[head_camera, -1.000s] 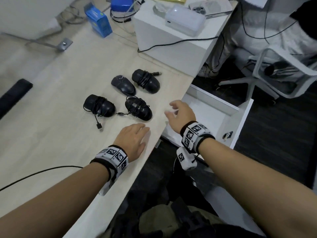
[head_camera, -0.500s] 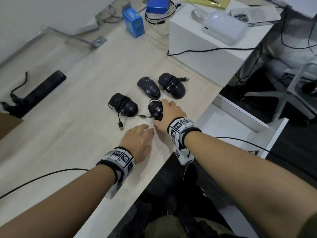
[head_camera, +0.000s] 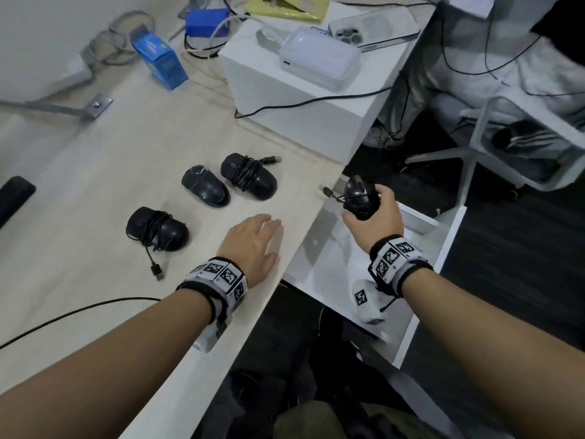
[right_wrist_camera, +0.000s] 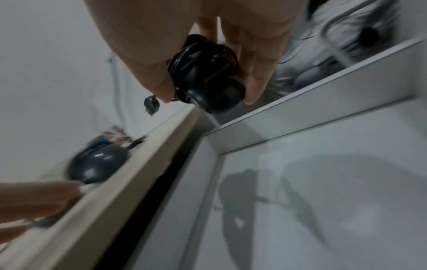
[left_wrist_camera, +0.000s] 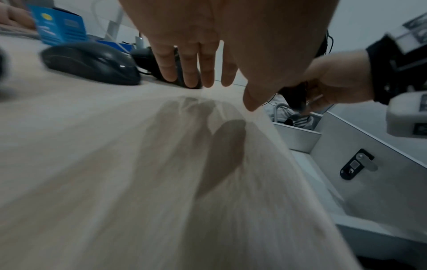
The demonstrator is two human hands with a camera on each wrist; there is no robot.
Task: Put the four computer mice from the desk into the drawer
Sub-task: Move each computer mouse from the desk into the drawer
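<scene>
A glossy black mouse (head_camera: 359,201), rounded and bound in its own cable, sat clamped between the thumb and curled fingers of the right hand (head_camera: 375,217), above the open white drawer (head_camera: 449,245); its plug stuck out at nine o'clock. At nine o'clock from it, three more smooth black mice (head_camera: 158,229) lay on the pale wood-grain desk (head_camera: 79,172). The left hand (head_camera: 253,245) rested flat there, fingers straight.

The head view looks steeply down on the bench (head_camera: 95,172) from above. Each wrist view sits low and close beside its edge (one over it, one over the drawer (right_wrist_camera: 323,201)); all share that edge.
</scene>
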